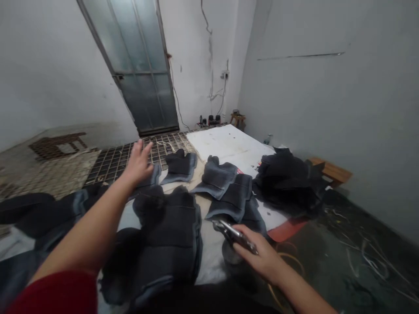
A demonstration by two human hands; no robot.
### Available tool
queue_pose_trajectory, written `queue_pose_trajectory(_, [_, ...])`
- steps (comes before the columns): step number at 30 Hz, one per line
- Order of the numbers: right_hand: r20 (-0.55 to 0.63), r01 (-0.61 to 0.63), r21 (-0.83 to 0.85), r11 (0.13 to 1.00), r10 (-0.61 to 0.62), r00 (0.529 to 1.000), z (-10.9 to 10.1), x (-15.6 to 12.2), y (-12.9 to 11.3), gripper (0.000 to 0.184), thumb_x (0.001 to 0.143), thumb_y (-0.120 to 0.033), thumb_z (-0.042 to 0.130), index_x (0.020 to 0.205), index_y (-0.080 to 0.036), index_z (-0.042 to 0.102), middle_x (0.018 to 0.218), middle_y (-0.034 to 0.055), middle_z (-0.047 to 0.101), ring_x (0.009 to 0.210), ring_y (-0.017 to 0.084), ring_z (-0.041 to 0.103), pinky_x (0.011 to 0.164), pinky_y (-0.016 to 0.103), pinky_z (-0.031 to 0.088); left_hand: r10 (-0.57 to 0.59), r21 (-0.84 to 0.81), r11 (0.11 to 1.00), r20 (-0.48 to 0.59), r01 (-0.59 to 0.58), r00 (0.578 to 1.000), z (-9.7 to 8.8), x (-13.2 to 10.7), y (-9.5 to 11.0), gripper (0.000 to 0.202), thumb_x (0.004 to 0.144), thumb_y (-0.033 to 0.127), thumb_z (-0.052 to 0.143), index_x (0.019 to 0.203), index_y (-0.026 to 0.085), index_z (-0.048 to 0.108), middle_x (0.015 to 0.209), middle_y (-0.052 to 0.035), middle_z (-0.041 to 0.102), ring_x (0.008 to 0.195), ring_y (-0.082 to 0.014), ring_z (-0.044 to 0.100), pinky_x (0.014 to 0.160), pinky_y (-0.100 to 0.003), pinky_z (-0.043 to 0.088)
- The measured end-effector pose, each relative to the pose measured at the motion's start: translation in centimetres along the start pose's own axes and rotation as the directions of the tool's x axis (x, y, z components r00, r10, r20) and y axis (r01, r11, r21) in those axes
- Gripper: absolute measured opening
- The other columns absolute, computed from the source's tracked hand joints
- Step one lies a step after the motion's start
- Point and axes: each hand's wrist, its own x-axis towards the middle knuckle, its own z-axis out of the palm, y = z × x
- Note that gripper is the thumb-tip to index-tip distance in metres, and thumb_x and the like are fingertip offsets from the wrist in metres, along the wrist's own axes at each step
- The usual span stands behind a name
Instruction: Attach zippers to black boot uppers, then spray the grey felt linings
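Note:
My right hand (pixel 253 250) is wrapped round a metal spray gun (pixel 234 234), its nozzle end pointing left over the pale sheet (pixel 209 257). A dark, rounded cup (pixel 231 255) shows just beneath the gun. My left hand (pixel 139 163) reaches forward with fingers spread, holding nothing, above a partly hidden dark fabric piece (pixel 153 175). In front of me lies a pile of black fabric pieces with blue-grey edges (pixel 173 222). Between the hands and the white board, smaller stacks of similar pieces (pixel 218 174) overlap.
A large heap of black pieces (pixel 288 179) sits on the right of the white board (pixel 225 144). Behind my left hand is a metal grid (pixel 111 161). A wooden stool (pixel 334 170) stands by the right wall. A yellow hose (pixel 293 257) and loose cords (pixel 369 257) lie on the floor.

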Motion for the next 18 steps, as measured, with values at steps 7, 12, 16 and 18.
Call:
queue_pose_trajectory(7, [-0.098,0.025,-0.013,1.000,-0.026,0.995,2.8,4.5,-1.0,0.030,0.079,-0.037,0.045,0.100,-0.017,0.054,0.083,0.0044,0.063,0.074,0.018,0.058,0.068,0.028,0.044,-0.158,0.112,0.977,-0.183,0.180,0.970,-5.2,-14.8,-7.3,0.065,0.083,0.044,0.031,0.136,0.006,0.027,0.147,-0.0201,0.009,0.136,-0.0352,0.011,0.109,-0.051,0.017])
queue_pose_trajectory(12, [-0.097,-0.033,-0.037,0.999,0.029,0.995,2.9,3.5,-0.8,0.033,0.079,-0.040,0.044,0.101,-0.017,0.054,0.081,0.0047,0.063,0.072,0.019,0.057,0.066,0.029,0.043,-0.304,0.122,0.937,-0.182,0.328,0.935,-6.0,-23.8,-8.4,0.066,0.083,0.052,0.026,0.141,0.024,0.013,0.150,-0.0098,0.005,0.135,-0.0363,0.015,0.107,-0.054,0.022])
queue_pose_trajectory(16, [0.057,-0.032,-0.065,0.997,0.036,0.998,2.6,0.7,-0.4,0.032,0.080,-0.039,0.044,0.102,-0.018,0.054,0.080,0.0039,0.062,0.071,0.019,0.056,0.067,0.030,0.042,-0.436,0.079,0.889,-0.160,0.451,0.886,-4.8,-29.9,-7.7,0.064,0.083,0.055,0.026,0.140,0.034,0.006,0.150,-0.0047,0.007,0.134,-0.0366,0.017,0.106,-0.056,0.024])
queue_pose_trajectory(18, [0.135,-0.023,-0.065,0.998,0.032,0.990,2.6,-1.0,-0.4,0.031,0.080,-0.038,0.044,0.102,-0.018,0.055,0.083,0.0045,0.063,0.075,0.020,0.057,0.069,0.030,0.042,-0.462,0.058,0.879,-0.148,0.474,0.875,-4.0,-32.3,-7.1,0.065,0.083,0.056,0.026,0.140,0.034,0.005,0.149,-0.0061,0.013,0.134,-0.0358,0.017,0.106,-0.055,0.024])
